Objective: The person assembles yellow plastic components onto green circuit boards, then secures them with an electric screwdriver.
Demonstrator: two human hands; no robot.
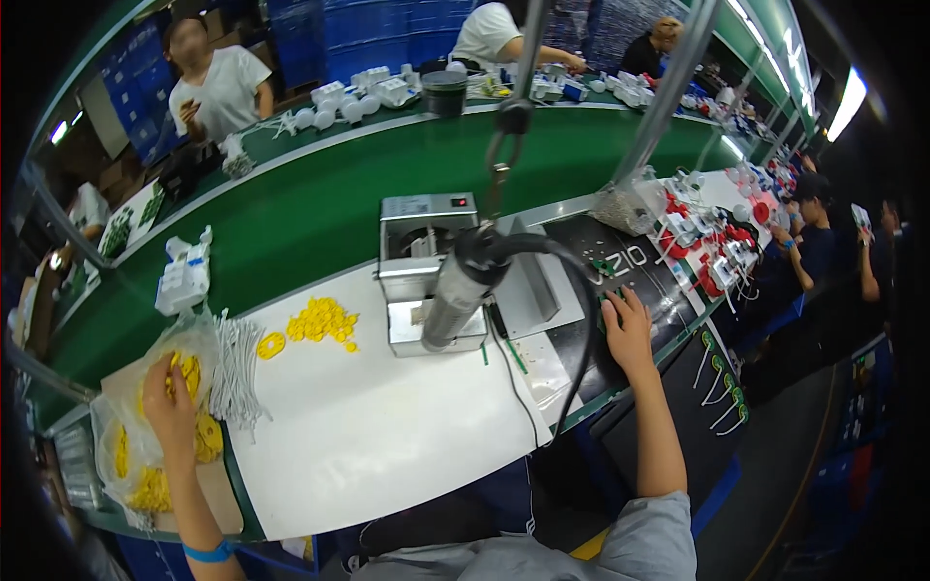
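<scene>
My left hand (pixel 170 402) reaches into an open clear plastic bag (pixel 197 334) of yellow plastic parts (pixel 150 491) at the left of the table. Its fingers are curled together among the yellow parts, and what they hold is hidden. On the right, my right hand (pixel 628 327) rests with fingers apart over a dark mat (pixel 572 232). Small green pieces (pixel 608 266) lie by its fingertips. Between the hands, a cylindrical electric screwdriver (pixel 457 295) hangs from a hook in front of a metal box-shaped machine (pixel 426 208).
Beside the bag lie a bundle of white cables (pixel 235 368) and a pile of yellow pieces (pixel 323 320) on the white tabletop (pixel 387 436). A black cable (pixel 586 339) loops down right of the screwdriver. Beyond runs a green conveyor (pixel 320 208). Other people work across it and at right.
</scene>
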